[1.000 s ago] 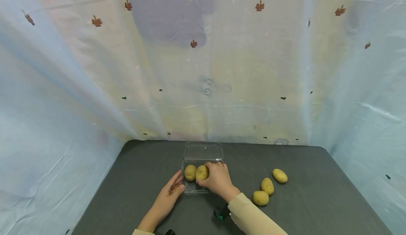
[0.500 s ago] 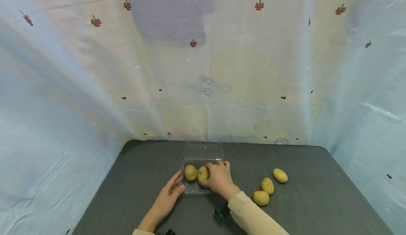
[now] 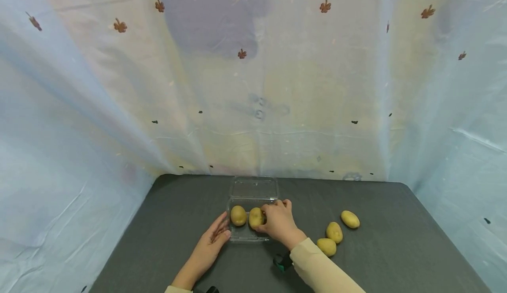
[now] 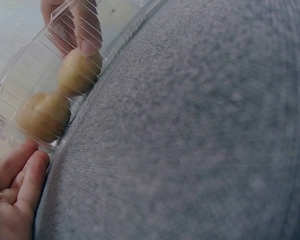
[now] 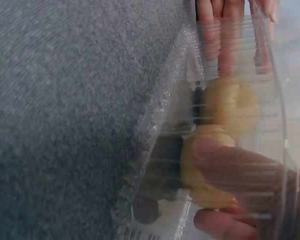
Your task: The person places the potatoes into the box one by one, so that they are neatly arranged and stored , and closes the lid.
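A clear plastic clamshell box (image 3: 245, 236) stands on the dark table with its lid (image 3: 254, 188) folded back. Inside sit two potatoes, a left potato (image 3: 238, 216) and a right potato (image 3: 255, 218). My right hand (image 3: 280, 223) reaches over the box's right wall and grips the right potato between thumb and fingers. In the right wrist view the thumb (image 5: 235, 160) shows through the ribbed wall, lying across that potato. At the box's left side is my left hand (image 3: 208, 245), its fingers extended along the wall. The left wrist view shows its fingertips (image 4: 40, 160) right at the box's lower edge.
To the right on the table (image 3: 380, 249) lie three more potatoes: a near one (image 3: 326, 247), a middle one (image 3: 334, 232) close against it, and a far one (image 3: 350, 219). A patterned plastic curtain (image 3: 277, 86) hangs behind and along both sides.
My right hand has shifted slightly right with the potato in its grip, and a gap now shows between the two potatoes in the box. My left hand has stayed in place.
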`<state>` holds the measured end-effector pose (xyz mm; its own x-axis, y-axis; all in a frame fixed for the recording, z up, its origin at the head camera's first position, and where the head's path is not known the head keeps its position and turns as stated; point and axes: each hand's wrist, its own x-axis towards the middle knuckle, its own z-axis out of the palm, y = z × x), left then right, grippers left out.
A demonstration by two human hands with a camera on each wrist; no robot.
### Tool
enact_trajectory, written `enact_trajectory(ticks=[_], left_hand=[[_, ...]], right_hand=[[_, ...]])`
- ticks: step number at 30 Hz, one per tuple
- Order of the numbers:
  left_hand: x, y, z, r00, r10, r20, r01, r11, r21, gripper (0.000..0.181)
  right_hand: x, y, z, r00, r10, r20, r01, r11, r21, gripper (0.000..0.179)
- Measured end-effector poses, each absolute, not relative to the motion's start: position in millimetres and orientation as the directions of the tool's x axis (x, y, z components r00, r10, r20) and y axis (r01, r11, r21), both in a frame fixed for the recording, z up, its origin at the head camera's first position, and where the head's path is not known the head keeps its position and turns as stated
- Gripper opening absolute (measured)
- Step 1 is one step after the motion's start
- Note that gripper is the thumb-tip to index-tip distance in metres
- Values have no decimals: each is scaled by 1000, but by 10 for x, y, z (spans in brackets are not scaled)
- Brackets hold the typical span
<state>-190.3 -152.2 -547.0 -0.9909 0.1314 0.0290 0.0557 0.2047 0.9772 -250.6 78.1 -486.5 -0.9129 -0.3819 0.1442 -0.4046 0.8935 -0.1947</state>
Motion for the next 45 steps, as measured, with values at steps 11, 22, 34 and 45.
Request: enact_trajectory(ticks=[11,22,34,45], left_hand=[[-1909,-1530,-5479,-990,142,26,54,199,979,57],[-1896,-1530,-5486,-989,145,13,42,194,980,59],[-1901,-1530,-5469,-994,113,3,26,201,979,60],[-1911,-1528,-5484,-994,113,-7,16,195,981,60]], right_hand=[[-2533,759,-4915,-915,-385,121,-403,882,-244,52],[-2493,792,-4877,-909,-395,134,-417,864,-280,51],[-2389,1148,-4681,-913,-337,231,-407,790,-459,59],[-2332,1775,-4676,-934,-242,264,-344,810,-475,63]])
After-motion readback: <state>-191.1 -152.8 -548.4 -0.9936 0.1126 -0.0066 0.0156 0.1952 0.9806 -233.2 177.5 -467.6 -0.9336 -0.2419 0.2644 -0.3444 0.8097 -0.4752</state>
